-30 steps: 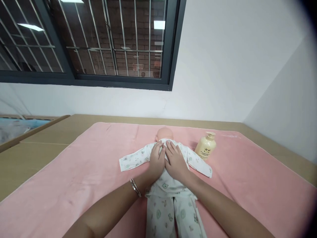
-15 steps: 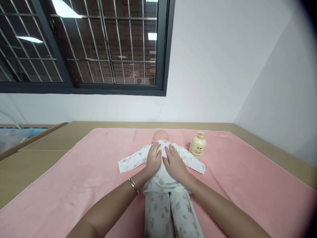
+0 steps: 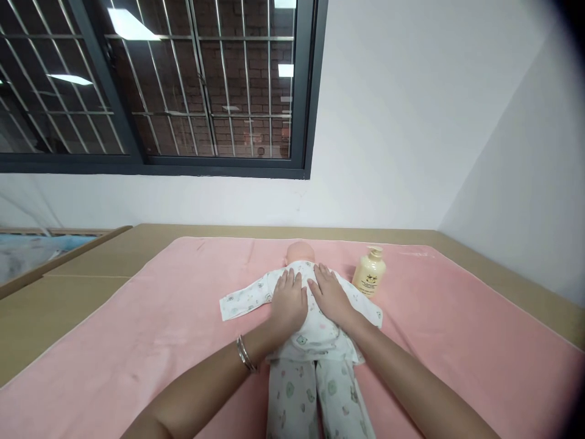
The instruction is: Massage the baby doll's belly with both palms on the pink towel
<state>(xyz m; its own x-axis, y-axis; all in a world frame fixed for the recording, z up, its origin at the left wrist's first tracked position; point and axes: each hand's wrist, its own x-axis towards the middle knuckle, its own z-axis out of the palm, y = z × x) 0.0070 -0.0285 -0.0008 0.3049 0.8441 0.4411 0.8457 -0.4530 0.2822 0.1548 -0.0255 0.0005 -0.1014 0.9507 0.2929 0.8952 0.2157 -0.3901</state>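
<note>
Two hands lay flat and open on the doll's (image 3: 311, 317) chest, left hand (image 3: 289, 300) and right hand (image 3: 329, 296) side by side, gripping nothing. Compared with half a second before, they sat closer together, the gap between them nearly gone. The doll lay face up on the pink blanket (image 3: 137, 329) over the surface (image 3: 64, 292). A cream pump bottle (image 3: 369, 273) stood just beside the doll's sleeve.

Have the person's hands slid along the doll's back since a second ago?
Yes. Both the left hand and right hand slid slightly down the doll, away from its head.
</note>
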